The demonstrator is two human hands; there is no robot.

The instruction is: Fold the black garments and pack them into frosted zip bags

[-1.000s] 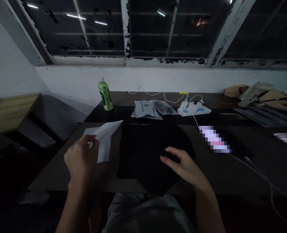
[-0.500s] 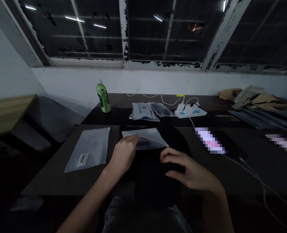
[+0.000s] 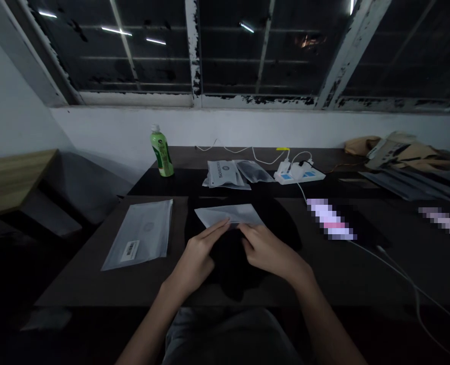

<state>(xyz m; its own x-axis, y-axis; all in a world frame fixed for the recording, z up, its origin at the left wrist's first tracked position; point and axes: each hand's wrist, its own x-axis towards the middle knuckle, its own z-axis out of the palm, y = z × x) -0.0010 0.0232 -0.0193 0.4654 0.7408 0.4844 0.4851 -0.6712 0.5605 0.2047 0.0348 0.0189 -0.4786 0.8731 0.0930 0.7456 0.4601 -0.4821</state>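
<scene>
A frosted plastic bag (image 3: 227, 213) lies in front of me on a dark cloth (image 3: 230, 274). My left hand (image 3: 200, 253) has its fingertips closed on the bag's near edge, close to the middle. Just to the right, my right hand (image 3: 268, 251) pinches the same edge, its fingertips almost meeting those of the left. Folds of the cloth spread beneath both hands and toward the table's front. To the left lies a second frosted bag (image 3: 143, 230), flat, with a white barcode label (image 3: 129, 250).
Behind stand a green drink bottle (image 3: 162, 154), more printed plastic bags (image 3: 225, 173) and a white power strip (image 3: 303, 176) with plugs and cables. On the right, a lit phone (image 3: 331, 220) has a white cable near it. Brown packaging (image 3: 411, 154) lies at the far right.
My right hand has moved left and forward onto the bag's near edge. My left hand has shifted slightly right along it. The gaping bag edge now lies flatter, and the cloth is bunched differently.
</scene>
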